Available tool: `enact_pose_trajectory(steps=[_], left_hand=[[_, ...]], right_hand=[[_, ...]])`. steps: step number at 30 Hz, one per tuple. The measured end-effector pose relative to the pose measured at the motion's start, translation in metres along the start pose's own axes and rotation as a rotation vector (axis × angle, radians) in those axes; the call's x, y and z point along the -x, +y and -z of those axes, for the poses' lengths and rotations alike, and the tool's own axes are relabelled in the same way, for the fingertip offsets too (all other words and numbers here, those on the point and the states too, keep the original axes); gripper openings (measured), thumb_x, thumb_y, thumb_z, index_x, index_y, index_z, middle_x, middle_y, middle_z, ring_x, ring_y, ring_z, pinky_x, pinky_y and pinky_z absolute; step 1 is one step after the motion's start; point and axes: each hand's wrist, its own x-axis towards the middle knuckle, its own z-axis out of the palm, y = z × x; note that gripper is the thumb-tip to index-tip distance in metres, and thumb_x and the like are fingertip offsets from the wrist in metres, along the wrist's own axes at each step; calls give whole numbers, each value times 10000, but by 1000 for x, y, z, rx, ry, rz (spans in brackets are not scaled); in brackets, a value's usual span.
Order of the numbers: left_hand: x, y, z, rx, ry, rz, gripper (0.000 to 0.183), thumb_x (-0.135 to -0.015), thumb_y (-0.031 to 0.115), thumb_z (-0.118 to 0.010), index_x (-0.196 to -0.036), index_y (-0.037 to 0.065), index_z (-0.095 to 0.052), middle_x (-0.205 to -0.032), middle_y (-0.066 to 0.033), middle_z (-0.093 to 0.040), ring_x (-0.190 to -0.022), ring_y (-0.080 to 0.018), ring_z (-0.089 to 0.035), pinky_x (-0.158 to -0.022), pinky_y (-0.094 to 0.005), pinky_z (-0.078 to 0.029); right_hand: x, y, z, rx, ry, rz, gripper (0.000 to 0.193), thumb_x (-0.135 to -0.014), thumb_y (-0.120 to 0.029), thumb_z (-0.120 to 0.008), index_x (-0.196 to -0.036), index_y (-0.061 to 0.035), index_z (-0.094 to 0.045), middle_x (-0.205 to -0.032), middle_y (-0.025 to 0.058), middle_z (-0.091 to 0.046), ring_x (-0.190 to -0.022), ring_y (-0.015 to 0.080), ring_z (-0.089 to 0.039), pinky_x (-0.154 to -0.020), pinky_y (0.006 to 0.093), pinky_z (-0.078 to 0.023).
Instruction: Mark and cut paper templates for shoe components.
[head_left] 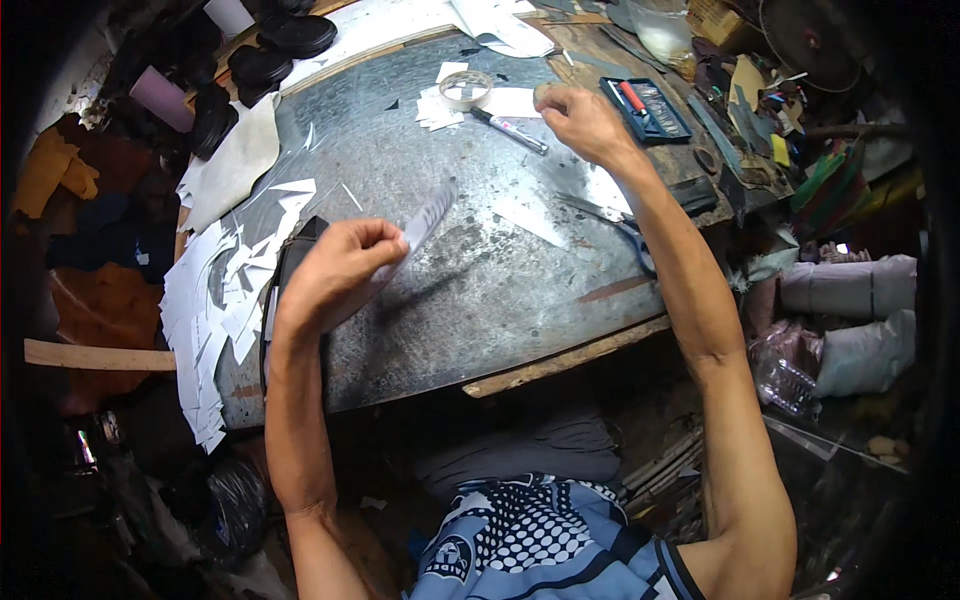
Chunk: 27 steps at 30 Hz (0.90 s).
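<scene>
My left hand [345, 262] is raised over the left half of the metal-topped table [480, 330]. Its thumb and fingers pinch a thin pale strip [430, 214], smeared by motion, that points away to the upper right. My right hand [585, 122] is farther off, with its fingers curled together beside a white paper piece [512, 102]. Whatever its fingertips may hold is hidden. Close to it lie a black-and-white marker [510, 131] and a roll of clear tape [465, 90] on small paper pieces. Scissors [610, 212] rest beneath my right forearm.
White paper scraps [215, 315] heap along the table's left edge, near a pale sheet [235, 165] and black shoes [297, 35]. A blue tool case [650, 110] with a red item sits at the right. Wrapped bundles [848, 287] stand beyond the right edge.
</scene>
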Motion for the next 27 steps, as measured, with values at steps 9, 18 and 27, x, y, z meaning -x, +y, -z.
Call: enact_pose_trajectory(steps=[9, 18, 27], left_hand=[[-30, -17, -21, -477, 96, -5, 252, -860, 206, -641, -885, -43, -676, -723, -54, -636, -696, -112, -562, -691, -291, -467], [-33, -27, -18, -392, 108, -82, 276, -829, 220, -628, -865, -51, -666, -653, -95, -608, -621, -128, -560, -599, -316, -455], [-34, -34, -16, -278, 88, -58, 245, -838, 188, -643, -867, -55, -652, -651, -19, -578, -615, -71, -509, -566, -271, -420]], right_hand=[[4, 50, 14, 172, 24, -80, 246, -851, -189, -555, -930, -25, -721, -888, 204, -697, -881, 345, -680, -819, 447, -511], [-18, 101, 78, 228, 352, -170, 246, -829, -182, -548, -931, -53, -731, -930, 199, -696, -893, 373, -671, -816, 432, -519], [-37, 110, 57, 324, 21, -264, 230, -807, -169, -556, -914, -81, -739, -951, 207, -694, -935, 372, -660, -850, 456, -504]])
